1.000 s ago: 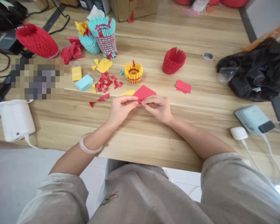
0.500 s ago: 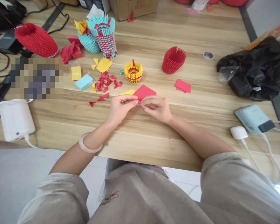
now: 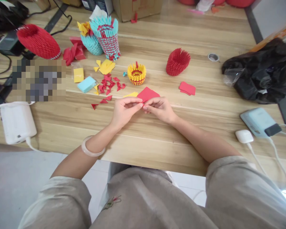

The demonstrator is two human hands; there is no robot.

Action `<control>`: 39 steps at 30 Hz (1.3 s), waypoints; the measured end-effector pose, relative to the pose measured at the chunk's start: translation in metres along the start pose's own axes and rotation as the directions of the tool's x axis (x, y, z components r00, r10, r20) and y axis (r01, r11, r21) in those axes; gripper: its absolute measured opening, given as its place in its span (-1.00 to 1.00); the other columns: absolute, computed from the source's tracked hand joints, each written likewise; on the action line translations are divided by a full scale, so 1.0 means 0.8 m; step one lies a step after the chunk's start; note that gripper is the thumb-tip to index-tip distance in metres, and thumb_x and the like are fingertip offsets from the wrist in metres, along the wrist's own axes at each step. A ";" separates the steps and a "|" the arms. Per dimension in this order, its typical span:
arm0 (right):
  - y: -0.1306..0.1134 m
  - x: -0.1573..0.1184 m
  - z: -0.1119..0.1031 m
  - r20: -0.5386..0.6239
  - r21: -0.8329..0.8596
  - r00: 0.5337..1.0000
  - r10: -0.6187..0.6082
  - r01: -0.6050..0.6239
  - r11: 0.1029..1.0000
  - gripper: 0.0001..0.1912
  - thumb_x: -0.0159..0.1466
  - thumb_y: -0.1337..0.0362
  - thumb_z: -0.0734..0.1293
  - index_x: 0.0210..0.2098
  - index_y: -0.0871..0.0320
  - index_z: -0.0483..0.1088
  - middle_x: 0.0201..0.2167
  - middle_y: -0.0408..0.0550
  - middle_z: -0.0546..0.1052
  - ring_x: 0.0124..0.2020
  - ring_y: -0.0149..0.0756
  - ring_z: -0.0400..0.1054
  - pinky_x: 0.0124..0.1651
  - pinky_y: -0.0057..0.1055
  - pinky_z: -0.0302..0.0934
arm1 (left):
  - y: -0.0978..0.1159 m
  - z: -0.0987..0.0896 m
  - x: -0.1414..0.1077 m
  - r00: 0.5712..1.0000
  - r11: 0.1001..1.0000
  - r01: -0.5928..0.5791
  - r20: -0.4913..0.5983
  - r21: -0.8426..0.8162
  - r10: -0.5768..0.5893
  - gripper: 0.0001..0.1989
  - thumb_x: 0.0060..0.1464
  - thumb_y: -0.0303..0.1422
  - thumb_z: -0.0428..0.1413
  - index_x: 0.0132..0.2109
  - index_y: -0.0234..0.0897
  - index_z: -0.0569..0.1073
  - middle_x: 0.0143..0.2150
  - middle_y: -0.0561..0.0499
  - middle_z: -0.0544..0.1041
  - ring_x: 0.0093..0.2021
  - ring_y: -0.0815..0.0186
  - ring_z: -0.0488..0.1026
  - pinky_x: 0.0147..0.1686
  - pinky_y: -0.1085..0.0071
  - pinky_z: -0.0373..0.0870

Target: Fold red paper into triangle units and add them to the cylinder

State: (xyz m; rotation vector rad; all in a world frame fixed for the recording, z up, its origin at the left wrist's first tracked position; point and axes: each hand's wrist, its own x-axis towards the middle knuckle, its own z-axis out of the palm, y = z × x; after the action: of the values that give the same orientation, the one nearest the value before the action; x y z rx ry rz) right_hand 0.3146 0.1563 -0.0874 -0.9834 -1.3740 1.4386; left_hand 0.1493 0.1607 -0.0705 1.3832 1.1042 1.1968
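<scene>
My left hand and my right hand meet above the near part of the table, fingertips pinched together on a small red paper piece. Most of that piece is hidden by the fingers. Just beyond them lie red paper sheets and the edge of some yellow paper. Several folded red paper triangles are scattered to the left. Behind the sheets stands a small yellow and red folded-paper basket.
A red paper vase and red paper slips are to the right. Blue-and-red and red paper vases stand back left, near blue paper. A black bag, power bank and white case line the right side.
My right hand's fingers have closed in, its thumb and fingertips now pressed against the red paper piece beside my left fingertips. The things on the table stay in place.
</scene>
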 end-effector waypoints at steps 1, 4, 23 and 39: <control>0.001 0.000 0.000 0.003 0.007 1.000 -0.008 0.008 1.000 -0.71 0.02 0.11 0.48 -0.48 0.23 0.46 -0.57 -0.13 0.50 -0.53 -0.46 0.36 -0.41 -0.48 0.30 | -0.001 -0.001 0.000 1.000 1.000 0.016 0.003 -0.005 -0.016 -0.81 -0.23 -0.33 0.32 -0.40 -0.32 0.59 -0.35 -0.06 0.60 -0.30 0.27 0.52 -0.19 0.30 0.46; 0.005 -0.002 0.000 0.025 0.018 0.999 -0.027 0.026 0.999 -0.76 0.03 0.17 0.47 -0.43 0.24 0.47 -0.54 -0.12 0.51 -0.50 -0.45 0.38 -0.37 -0.48 0.31 | -0.004 -0.004 0.003 0.999 0.999 0.036 -0.001 -0.013 -0.036 -0.80 -0.21 -0.33 0.31 -0.36 -0.31 0.60 -0.34 -0.05 0.61 -0.33 0.28 0.52 -0.22 0.33 0.47; -0.001 0.004 0.000 -0.091 0.065 0.996 0.014 -0.008 0.998 -0.71 -0.01 0.13 0.46 -0.52 0.23 0.39 -0.64 -0.18 0.43 -0.62 -0.53 0.25 -0.53 -0.55 0.19 | -0.002 -0.004 -0.002 0.991 0.995 -0.022 0.134 0.102 0.008 -0.84 -0.19 -0.35 0.28 -0.39 -0.32 0.57 -0.43 -0.04 0.60 -0.45 0.34 0.50 -0.38 0.44 0.46; 0.008 0.005 -0.006 -0.004 0.300 0.994 0.106 -0.100 0.949 -0.72 -0.07 0.19 0.53 -0.44 0.23 0.48 -0.55 -0.15 0.53 -0.55 -0.50 0.37 -0.49 -0.55 0.29 | 0.004 -0.010 -0.001 0.926 0.830 -0.378 0.191 0.410 0.327 -0.88 -0.03 -0.40 0.16 -0.33 -0.23 0.61 -0.30 -0.03 0.61 -0.31 0.31 0.52 -0.24 0.40 0.43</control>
State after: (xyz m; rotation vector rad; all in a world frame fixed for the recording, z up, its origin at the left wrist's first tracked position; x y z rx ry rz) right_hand 0.3173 0.1615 -0.0936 -0.8785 -1.0619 1.6537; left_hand 0.1412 0.1606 -0.0666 2.0557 1.1109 1.1432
